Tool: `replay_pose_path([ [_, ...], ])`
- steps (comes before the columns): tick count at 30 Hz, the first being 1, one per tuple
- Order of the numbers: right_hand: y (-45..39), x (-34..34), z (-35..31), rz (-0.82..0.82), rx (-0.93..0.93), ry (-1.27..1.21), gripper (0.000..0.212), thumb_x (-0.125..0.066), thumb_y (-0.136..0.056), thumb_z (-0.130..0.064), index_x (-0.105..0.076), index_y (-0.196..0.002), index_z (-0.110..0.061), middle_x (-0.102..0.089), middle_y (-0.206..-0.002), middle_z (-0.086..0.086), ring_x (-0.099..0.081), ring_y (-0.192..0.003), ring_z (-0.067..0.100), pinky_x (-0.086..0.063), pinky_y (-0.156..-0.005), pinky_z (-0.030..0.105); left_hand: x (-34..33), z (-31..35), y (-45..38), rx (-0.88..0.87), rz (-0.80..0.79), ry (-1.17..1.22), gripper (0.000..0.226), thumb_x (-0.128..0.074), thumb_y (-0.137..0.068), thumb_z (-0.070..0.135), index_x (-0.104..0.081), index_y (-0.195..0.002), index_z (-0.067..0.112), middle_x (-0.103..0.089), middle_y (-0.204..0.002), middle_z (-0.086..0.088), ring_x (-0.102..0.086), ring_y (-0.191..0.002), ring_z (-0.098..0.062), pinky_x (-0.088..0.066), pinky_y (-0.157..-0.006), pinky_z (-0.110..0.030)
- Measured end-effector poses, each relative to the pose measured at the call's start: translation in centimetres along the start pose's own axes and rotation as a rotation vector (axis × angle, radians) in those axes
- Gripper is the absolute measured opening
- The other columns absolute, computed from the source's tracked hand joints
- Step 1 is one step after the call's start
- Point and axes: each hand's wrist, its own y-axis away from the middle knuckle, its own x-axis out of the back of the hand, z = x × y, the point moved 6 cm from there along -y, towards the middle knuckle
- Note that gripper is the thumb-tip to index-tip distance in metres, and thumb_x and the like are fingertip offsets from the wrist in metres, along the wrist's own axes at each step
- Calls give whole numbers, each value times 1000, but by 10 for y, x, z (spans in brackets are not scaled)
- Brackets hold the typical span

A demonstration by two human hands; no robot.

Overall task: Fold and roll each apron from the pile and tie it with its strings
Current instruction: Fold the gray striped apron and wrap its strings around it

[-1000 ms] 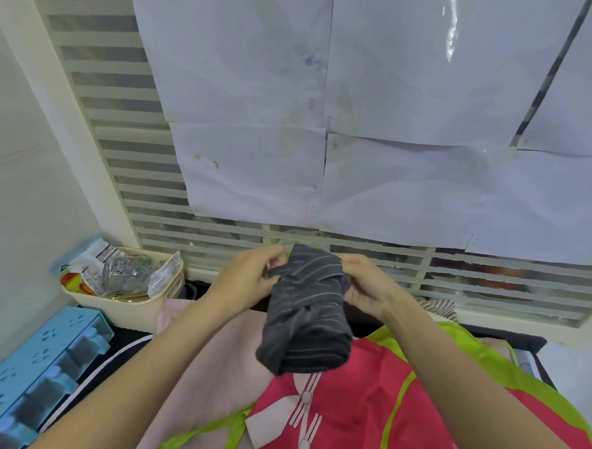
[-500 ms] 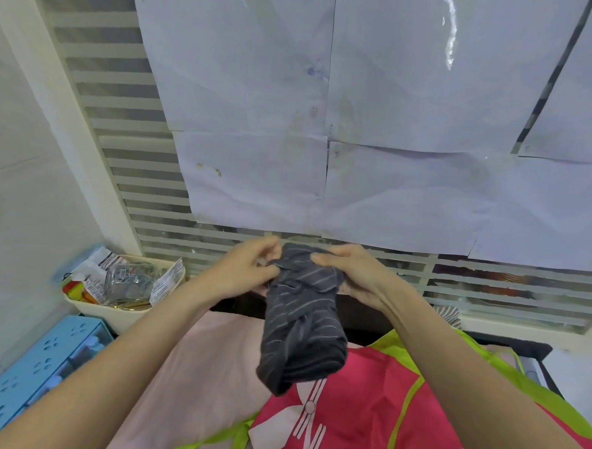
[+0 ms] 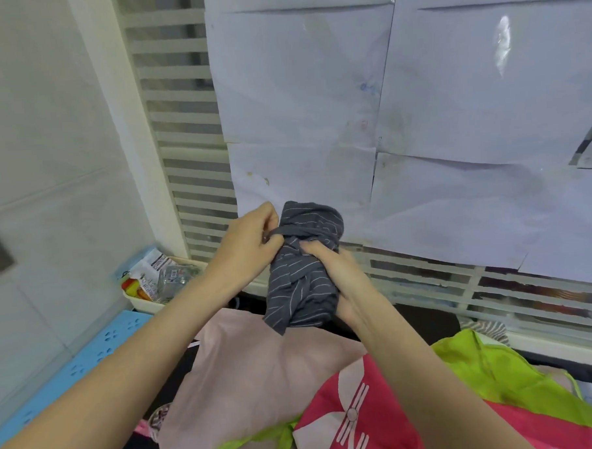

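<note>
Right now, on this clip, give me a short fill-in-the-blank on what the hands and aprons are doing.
1. The rolled apron held in the air is dark grey with thin ____ stripes.
2. The left hand pinches the apron's ____.
3. The right hand grips the roll from the ____ side.
4. Under the hands, a pink apron lies beside a ____ one with white marks.

Missing words: white; string; right; red

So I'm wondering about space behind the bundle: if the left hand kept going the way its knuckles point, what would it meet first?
The left hand pinches the strap against the rolled grey striped apron, so it meets that roll at once. Beyond it are the paper sheets on the slatted window; depth there is unclear.
</note>
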Motion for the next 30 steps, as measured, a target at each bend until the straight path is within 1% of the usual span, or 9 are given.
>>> replay_pose_path([
  [3, -13, 4, 0, 159, 20, -14, 20, -60, -88, -5, -60, -107, 1, -68, -92, 18, -67, -71, 26, -56, -56, 30, 8, -15, 16, 21, -139, 19, 26, -54, -87, 2, -40, -72, 17, -58, -78, -11, -62, -58, -11, -52, -63, -23],
  [6, -21, 21, -16, 269, 96, 12, 26, -59, -89, -6, -56, -115, -1, -66, -95, 15, -66, -74, 24, -53, -51, 27, 62, -68, 28, 272, 31, 221, 24, -47, -91, -7, -42, -75, 10, -55, -79, -18, -67, -56, -11, -58, -57, -31],
  [10, -16, -1, -39, 344, 476, 840, 26, -58, -88, -5, -54, -112, -12, -63, -105, 8, -60, -93, 23, -46, -70, 27, 83, -87, 46, 536, 31, 593, 3, -55, -93, 10, -55, -94, 7, -64, -102, -27, -71, -68, -15, -57, -59, -22],
  [13, -2, -79, -37, 181, 1054, 1356, 52, -69, -67, 7, -60, -117, -6, -66, -109, 11, -64, -95, 30, -49, -75, 32, 42, -49, 46, 664, -233, 1100, 55, -52, -83, 50, -56, -119, 10, -65, -115, -21, -67, -100, -30, -57, -83, -39],
  [16, 4, -124, -29, 71, 1361, 1648, 73, -76, -56, 4, -56, -126, 0, -58, -128, 18, -61, -108, 37, -51, -89, 45, 52, -36, 35, 668, -109, 1314, 58, -55, -72, 54, -62, -115, 15, -68, -111, -16, -67, -99, -30, -57, -80, -43],
  [20, -1, -128, -39, -416, 1089, 1364, 78, -63, -84, -12, -20, -149, -19, -23, -156, 4, -22, -142, 19, -21, -116, 40, 76, -60, 40, 702, 91, 1294, 50, -65, -70, 22, -59, -117, 7, -69, -106, -20, -69, -91, -31, -58, -76, -43],
  [24, -15, -103, -93, -238, 672, 831, 46, -58, -92, -28, -43, -135, -25, -50, -129, -9, -45, -122, 7, -35, -93, 7, 98, -62, 40, 613, 137, 1436, 65, -79, -57, 15, -55, -117, 5, -67, -109, -24, -68, -91, -38, -58, -68, -50],
  [27, -20, -110, -86, -420, 340, 408, 23, -62, -89, -22, -58, -111, -19, -67, -102, -2, -66, -94, 14, -53, -75, 24, 108, -53, 35, 507, 106, 1457, 99, -95, -25, 14, -56, -115, 4, -67, -109, -24, -68, -91, -38, -57, -63, -46],
  [30, -22, -118, -87, -319, 344, 222, 10, -60, -91, -18, -61, -99, -12, -69, -91, 4, -68, -79, 14, -55, -67, 28, 109, -43, 30, 450, 92, 1482, 94, -96, -22, 13, -59, -109, 3, -68, -105, -25, -68, -90, -39, -57, -61, -46],
])
